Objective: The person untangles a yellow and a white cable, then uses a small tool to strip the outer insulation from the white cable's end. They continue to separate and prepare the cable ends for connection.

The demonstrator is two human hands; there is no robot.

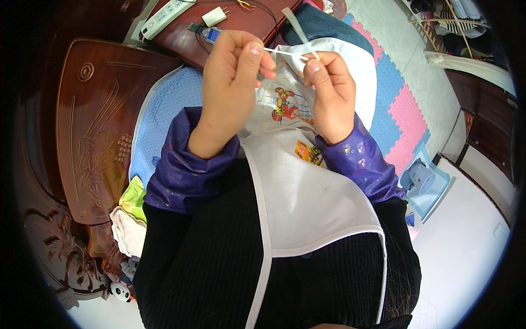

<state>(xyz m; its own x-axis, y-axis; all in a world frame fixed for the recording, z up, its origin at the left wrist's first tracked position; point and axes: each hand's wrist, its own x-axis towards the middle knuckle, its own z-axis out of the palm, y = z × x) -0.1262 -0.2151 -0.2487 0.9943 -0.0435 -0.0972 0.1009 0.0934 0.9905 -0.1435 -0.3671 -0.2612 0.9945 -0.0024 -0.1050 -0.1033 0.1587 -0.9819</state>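
Above my lap, my left hand (pixel 233 88) pinches one end of a thin white strand (pixel 282 52), possibly string or a narrow strip. The strand runs taut toward my right hand (pixel 331 93), whose thumb and forefinger press together on its other end. A pale, flat, half-clear strip (pixel 298 32) rises from those same right fingertips, slanting up and to the left. What exactly lies between the right fingertips is too small to make out. Both wrists wear purple sleeve covers (pixel 359 156), and a white apron (pixel 307 203) with a printed cartoon figure covers my front.
On a dark red table (pixel 246 24) ahead lie a white power strip (pixel 164 17), a white charger plug (pixel 214 16), a blue device (pixel 211 35) and cables. A carved wooden chair (pixel 98 131) stands left. Pink and blue foam mats (pixel 408 109) and a light blue bin (pixel 422 178) are right.
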